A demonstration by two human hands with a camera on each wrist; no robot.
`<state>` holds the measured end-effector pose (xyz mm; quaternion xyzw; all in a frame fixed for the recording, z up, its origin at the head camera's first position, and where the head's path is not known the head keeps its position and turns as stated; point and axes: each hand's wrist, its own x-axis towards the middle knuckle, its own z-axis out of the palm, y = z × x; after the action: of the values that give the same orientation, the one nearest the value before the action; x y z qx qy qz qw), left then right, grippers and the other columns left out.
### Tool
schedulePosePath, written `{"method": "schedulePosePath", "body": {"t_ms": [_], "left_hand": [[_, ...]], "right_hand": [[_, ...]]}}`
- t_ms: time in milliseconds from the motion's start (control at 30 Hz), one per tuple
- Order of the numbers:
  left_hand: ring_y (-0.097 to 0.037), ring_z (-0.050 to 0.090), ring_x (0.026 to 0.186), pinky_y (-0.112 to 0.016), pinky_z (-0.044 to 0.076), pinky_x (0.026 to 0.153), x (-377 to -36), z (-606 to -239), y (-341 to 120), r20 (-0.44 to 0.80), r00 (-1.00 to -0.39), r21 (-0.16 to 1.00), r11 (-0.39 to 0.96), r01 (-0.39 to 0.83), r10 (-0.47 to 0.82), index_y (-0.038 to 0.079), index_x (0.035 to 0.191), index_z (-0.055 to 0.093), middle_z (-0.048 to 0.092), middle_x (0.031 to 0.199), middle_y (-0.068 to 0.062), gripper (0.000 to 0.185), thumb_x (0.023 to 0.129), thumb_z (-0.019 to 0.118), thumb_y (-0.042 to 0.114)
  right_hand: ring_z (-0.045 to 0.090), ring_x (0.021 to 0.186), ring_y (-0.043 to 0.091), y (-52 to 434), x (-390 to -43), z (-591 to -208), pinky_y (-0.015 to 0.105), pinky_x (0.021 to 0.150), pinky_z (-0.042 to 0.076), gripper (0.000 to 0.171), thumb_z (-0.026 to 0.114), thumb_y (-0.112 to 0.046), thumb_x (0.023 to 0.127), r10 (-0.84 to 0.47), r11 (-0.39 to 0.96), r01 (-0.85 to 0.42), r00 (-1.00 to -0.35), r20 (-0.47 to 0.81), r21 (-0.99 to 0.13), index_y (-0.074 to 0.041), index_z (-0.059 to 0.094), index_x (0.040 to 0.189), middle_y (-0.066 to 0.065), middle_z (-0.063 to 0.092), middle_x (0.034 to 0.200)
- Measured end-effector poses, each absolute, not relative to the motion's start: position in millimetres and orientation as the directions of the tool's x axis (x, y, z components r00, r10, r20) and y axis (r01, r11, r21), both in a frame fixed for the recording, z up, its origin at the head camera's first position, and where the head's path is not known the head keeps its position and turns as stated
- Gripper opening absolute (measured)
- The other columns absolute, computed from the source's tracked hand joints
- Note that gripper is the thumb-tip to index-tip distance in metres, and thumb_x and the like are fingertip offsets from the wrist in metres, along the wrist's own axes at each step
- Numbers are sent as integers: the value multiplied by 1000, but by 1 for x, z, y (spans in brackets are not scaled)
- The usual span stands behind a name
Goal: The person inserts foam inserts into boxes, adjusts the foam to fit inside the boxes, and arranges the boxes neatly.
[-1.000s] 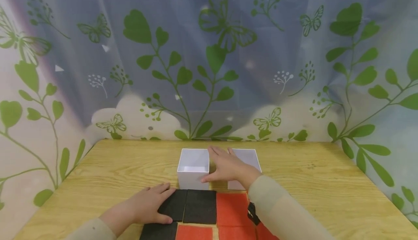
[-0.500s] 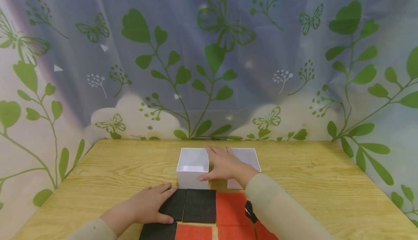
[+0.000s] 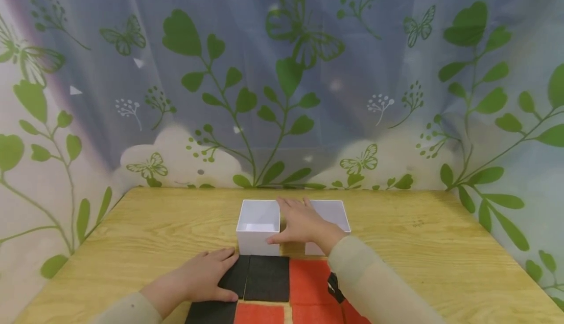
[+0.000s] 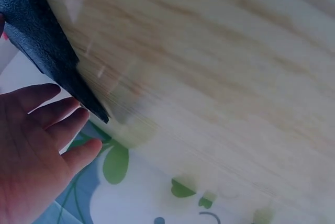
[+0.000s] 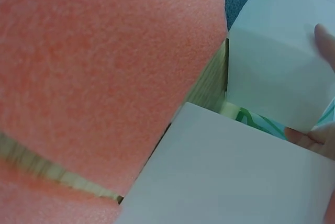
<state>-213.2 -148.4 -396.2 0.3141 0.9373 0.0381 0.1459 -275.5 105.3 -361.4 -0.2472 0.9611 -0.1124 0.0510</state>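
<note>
Two open-topped white boxes stand side by side, the left box [image 3: 257, 243] and the right box [image 3: 330, 211], with a narrow gap between. My right hand [image 3: 299, 221] grips the left box across its right side. In the right wrist view the thumb [image 5: 325, 46] lies on its front face, the other fingers behind. My left hand [image 3: 198, 277] lies with relaxed fingers at the left edge of a black square [image 3: 235, 277]. The left wrist view shows its fingers spread beside the black square's edge [image 4: 42, 30]. Another black square [image 3: 266, 279] adjoins it.
Red squares [image 3: 308, 280] lie right of the black ones, partly under my right sleeve [image 3: 374, 280]. Another black square [image 3: 211, 313] and more red ones continue at the bottom edge. The wooden table [image 3: 418, 245] ends at a leaf-patterned curtain [image 3: 299, 118].
My left hand has slid slightly right over the left black square. My right hand keeps its hold, and the boxes and squares stay in place. The head view has shifted a little.
</note>
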Motion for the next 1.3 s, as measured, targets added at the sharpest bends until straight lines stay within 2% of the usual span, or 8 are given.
{"method": "schedulePosePath", "body": {"t_ms": [467, 833, 1300], "left_hand": [[-29, 42, 126, -58, 37, 94, -210, -398, -139, -200, -764, 104, 789, 605, 613, -1, 136, 46, 43, 140, -14, 91, 75, 62, 65], [-27, 44, 125, -56, 39, 94, -209, -393, -132, -234, -784, 61, 814, 578, 575, 0, 135, 47, 46, 138, -12, 92, 72, 66, 63], [-27, 48, 120, -53, 41, 92, -210, -393, -130, -204, -772, 69, 795, 603, 603, -1, 133, 50, 49, 133, -13, 89, 72, 67, 62]], "right_hand": [[29, 135, 29, 106, -274, -365, 55, 110, 8, 104, 63, -67, 74, -477, 857, -459, -878, -22, -234, -8, 21, 149, 11, 30, 149], [30, 134, 29, 104, -272, -362, 55, 109, 9, 104, 64, -66, 73, -473, 860, -457, -881, -17, -229, -8, 21, 148, 11, 31, 148], [32, 134, 28, 105, -274, -363, 54, 110, 9, 106, 63, -68, 72, -471, 862, -455, -882, -23, -224, -9, 20, 149, 10, 31, 148]]}}
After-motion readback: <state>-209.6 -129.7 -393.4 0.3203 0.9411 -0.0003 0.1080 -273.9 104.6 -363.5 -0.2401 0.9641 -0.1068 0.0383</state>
